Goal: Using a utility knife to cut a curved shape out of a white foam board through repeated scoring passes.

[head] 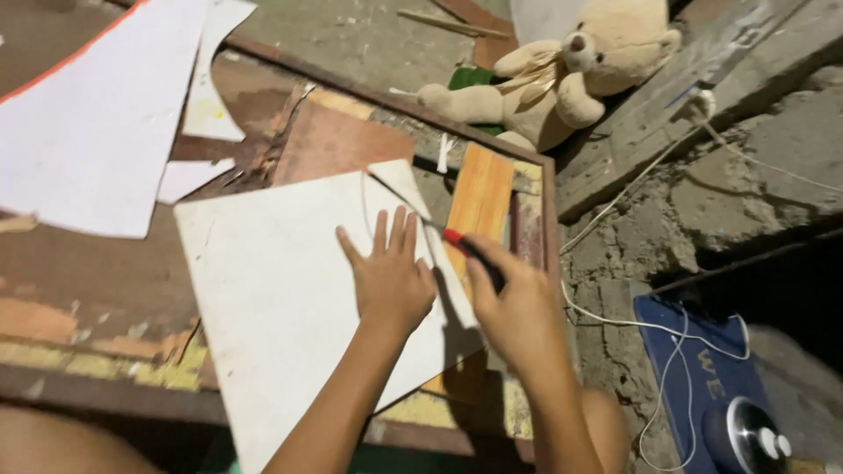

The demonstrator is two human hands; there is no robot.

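Rough, paint-flaked tabletop [97, 298] carries everything. My left hand [389, 276] lies flat and open on the white sheet [281, 298] — thin, stiff, probably light and prone to sliding, so pressing down near its edge suits it. Just right of it, my right hand [518, 307] is closed around a red-tipped cutter [465, 248] — its tip touching the sheet.

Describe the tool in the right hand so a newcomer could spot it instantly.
Start at the big white sheet lying tilted on the worn workbench, pressed flat by the left hand. At its right edge, over an orange wooden plank, the right hand grips a slim tool. It is the only thing there with a red tip and dark handle.
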